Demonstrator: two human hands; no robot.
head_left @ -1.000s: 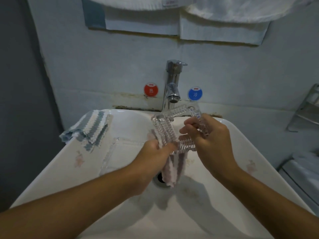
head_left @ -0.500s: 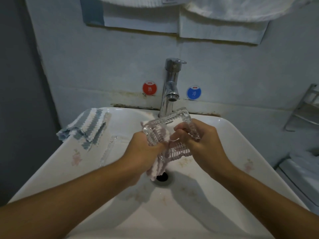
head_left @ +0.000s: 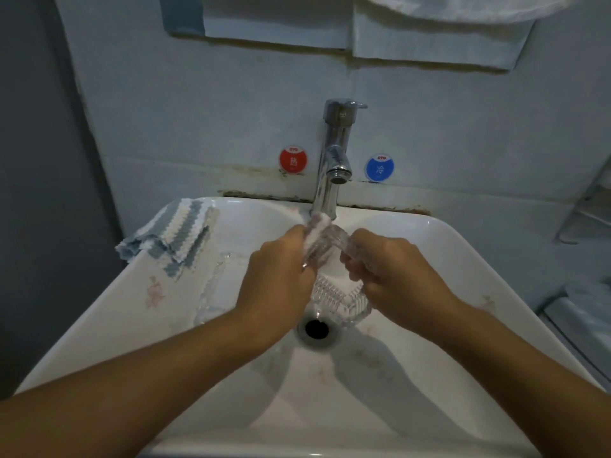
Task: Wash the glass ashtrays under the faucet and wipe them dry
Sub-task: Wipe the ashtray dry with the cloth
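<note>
1. A white sink [head_left: 463, 259] is sitting under a chrome faucet [head_left: 334, 160].
2. The right hand [head_left: 396, 276] is gripping a glass ashtray [head_left: 337, 299] over the drain, tilted on edge between both hands.
3. The left hand [head_left: 281, 276] is pinching a cloth [head_left: 315, 231] against the ashtray's upper rim.

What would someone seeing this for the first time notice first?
Two bare hands meet over the white sink: the left hand grips a small cloth against a ribbed glass ashtray that the right hand holds above the drain. Behind them stands a chrome faucet, with a red sticker to its left and a blue sticker to its right. A striped towel lies on the sink's back left rim.
</note>
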